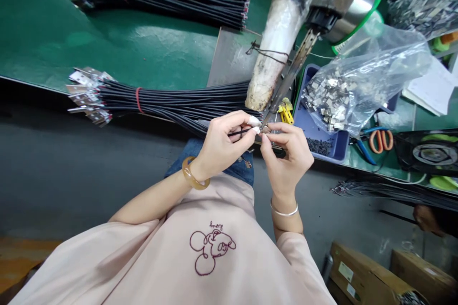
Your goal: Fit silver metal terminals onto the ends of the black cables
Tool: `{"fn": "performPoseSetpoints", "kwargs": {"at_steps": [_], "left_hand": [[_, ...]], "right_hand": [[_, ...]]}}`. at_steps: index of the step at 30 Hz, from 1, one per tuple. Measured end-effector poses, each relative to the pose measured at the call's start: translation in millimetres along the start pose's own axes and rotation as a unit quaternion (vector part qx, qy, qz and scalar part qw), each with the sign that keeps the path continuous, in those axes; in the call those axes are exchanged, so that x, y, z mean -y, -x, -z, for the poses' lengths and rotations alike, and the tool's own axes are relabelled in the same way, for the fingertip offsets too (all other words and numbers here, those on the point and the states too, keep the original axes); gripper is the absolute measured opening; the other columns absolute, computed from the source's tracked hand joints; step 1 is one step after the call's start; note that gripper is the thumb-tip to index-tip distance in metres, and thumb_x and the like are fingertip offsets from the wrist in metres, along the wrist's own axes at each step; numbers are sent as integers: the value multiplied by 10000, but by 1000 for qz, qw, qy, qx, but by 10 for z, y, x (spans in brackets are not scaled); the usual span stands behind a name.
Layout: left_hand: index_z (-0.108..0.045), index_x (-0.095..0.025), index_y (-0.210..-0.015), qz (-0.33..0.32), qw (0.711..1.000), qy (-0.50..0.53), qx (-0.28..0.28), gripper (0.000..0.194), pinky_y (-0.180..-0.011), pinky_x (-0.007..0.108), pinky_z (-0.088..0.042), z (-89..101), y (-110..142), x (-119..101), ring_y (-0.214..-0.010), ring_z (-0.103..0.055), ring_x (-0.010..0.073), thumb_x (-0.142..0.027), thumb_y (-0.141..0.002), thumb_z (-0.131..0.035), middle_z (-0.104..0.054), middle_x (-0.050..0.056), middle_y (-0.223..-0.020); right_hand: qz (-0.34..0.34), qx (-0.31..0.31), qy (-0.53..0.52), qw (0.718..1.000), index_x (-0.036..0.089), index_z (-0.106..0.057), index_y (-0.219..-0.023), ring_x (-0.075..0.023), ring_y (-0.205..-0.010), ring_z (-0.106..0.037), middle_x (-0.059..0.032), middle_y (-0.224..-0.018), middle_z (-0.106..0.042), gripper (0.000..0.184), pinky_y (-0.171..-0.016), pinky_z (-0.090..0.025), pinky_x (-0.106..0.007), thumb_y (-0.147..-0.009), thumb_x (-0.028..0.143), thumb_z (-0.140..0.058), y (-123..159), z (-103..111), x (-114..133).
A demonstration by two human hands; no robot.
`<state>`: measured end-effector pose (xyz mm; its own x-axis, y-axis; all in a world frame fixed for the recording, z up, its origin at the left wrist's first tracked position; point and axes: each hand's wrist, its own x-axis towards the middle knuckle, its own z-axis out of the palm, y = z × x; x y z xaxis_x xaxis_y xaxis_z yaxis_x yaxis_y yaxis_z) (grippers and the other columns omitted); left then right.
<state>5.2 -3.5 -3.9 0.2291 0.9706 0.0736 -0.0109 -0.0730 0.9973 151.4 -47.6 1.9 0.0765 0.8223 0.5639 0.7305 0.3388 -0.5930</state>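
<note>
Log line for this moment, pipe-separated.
left hand: pinching black cable | right hand: fingertips near cable end | metal tool: tip between hands | banded cable bundle: left | blue tray: right

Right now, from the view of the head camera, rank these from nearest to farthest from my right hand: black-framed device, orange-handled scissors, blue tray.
From your right hand:
1. Blue tray, just to its right.
2. Orange-handled scissors, farther right, past the tray.
3. Black-framed device, at the far right, beyond the scissors.
</note>
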Motion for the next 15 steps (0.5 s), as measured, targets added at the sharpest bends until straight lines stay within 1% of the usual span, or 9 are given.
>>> {"fn": "performPoseSetpoints", "kwargs": {"at_steps": [3,7,9,12,15], "left_hand": [[-701,-127,-870,-19,1000,-8,-3,77,-478,121,-392,2,13,12,-623,-518,59,-153,-822,-647,-621,20,-789],[-691,-121,-860,12,1000,4,7,74,-446,121,-346,5,26,11,-554,-456,40,-152,-816,-640,-608,4,-725],[-684,-121,-853,26,1000,7,9,73,-446,123,-347,2,25,0,-546,-456,40,-165,-812,-642,-609,2,-710],[-683,-119,-849,29,1000,2,8,83,-457,125,-370,-4,19,-9,-543,-469,42,-176,-803,-643,-614,4,-705],[-683,-124,-835,25,1000,-4,9,83,-489,136,-424,-2,12,5,-559,-512,54,-187,-794,-647,-629,6,-704]], "right_hand": [[23,-1,8,1000,241,-651,-886,-170,-947,-720,-22,-1007,-740,150,-849,-614,-360,-849,101,-692,16,1,10],[49,8,13,999,244,-616,-903,-177,-969,-727,-55,-1068,-739,157,-842,-621,-354,-856,101,-661,89,-12,-12],[46,15,12,999,251,-610,-913,-182,-980,-726,-54,-1071,-739,154,-847,-620,-362,-864,110,-650,114,-13,-26],[34,16,-2,999,244,-615,-912,-182,-989,-719,-46,-1052,-741,149,-862,-606,-366,-862,109,-654,118,1,-40],[21,18,-12,1000,239,-625,-909,-179,-986,-714,-38,-1034,-743,142,-867,-597,-368,-864,108,-659,91,17,-44]]}}
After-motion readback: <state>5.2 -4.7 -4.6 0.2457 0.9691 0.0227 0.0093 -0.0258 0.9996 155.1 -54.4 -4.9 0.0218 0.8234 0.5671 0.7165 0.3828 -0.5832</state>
